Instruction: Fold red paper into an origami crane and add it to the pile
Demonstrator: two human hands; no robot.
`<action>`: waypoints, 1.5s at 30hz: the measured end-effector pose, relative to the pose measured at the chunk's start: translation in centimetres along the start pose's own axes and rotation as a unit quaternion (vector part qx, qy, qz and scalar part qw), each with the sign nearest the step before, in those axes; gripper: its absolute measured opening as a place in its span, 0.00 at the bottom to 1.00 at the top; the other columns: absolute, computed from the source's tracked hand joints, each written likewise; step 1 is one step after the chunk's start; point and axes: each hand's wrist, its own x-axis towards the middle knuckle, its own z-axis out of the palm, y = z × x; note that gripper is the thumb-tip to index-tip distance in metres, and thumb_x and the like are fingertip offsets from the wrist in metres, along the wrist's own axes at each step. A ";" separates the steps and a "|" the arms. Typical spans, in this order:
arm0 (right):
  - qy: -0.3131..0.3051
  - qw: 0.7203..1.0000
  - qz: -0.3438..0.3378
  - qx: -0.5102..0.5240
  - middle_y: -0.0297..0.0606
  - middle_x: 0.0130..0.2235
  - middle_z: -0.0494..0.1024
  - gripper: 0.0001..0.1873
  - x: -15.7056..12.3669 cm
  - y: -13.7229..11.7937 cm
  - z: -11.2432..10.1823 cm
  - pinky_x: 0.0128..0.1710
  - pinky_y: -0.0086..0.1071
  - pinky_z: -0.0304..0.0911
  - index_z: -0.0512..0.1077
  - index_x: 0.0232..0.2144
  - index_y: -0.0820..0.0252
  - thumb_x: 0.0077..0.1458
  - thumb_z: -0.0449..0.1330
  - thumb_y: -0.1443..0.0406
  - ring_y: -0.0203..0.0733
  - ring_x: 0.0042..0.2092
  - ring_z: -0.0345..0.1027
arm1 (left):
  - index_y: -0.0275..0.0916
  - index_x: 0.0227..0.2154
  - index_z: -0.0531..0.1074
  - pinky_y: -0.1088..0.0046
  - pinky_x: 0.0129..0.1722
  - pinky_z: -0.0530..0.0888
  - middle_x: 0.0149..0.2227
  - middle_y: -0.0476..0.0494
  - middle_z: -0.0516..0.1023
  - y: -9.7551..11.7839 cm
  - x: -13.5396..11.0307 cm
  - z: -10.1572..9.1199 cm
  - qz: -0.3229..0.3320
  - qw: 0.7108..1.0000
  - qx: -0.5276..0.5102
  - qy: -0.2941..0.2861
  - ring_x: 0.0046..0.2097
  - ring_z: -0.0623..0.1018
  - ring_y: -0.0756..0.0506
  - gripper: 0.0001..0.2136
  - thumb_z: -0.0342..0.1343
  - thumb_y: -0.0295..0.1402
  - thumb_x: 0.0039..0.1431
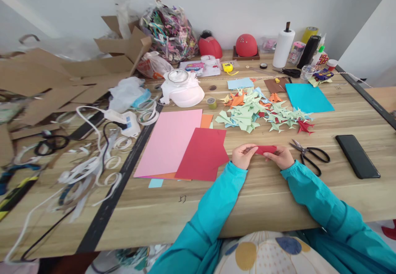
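Observation:
Between my two hands is a small folded piece of red paper (265, 149), held just above the wooden table. My left hand (243, 155) pinches its left end, thumb in front. At the right end, my right hand (282, 157) grips it between thumb and fingers. Beyond my hands lies a heap of folded paper shapes (247, 109), mostly pale green, with orange, blue and red ones among them. A red folded shape (305, 126) sits at the heap's right edge. Left of my hands, a red sheet (202, 154) with a cut-out right edge overlaps a pink sheet (173, 142).
Black-handled scissors (311, 154) lie close to my right hand, with a black phone (357, 156) further right. A turquoise sheet (309, 98) lies behind. White cables (83, 168) and cardboard (40, 76) crowd the left side. A white bottle (281, 49) stands at the back.

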 end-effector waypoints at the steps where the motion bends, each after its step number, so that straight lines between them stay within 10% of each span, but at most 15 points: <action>1: 0.000 1.000 0.000 -0.005 0.35 0.21 0.75 0.16 0.0 0.1 0.0 0.24 0.30 0.65 0.74 0.28 0.62 0.40 0.64 0.55 0.36 0.22 0.67 | 0.34 0.25 0.76 0.73 0.30 0.74 0.26 0.43 0.78 0.0 0.0 0.0 -0.002 1.000 0.000 -0.002 0.28 0.76 0.48 0.09 0.62 0.33 0.38; 45: 0.010 0.997 -0.051 -0.055 0.38 0.27 0.78 0.10 -0.3 -0.3 -0.2 0.30 0.32 0.66 0.75 0.26 0.60 0.45 0.61 0.59 0.39 0.29 0.70 | 0.37 0.22 0.76 0.74 0.28 0.72 0.24 0.45 0.78 0.8 -0.7 0.0 0.042 0.991 0.082 -0.102 0.27 0.75 0.49 0.07 0.61 0.35 0.41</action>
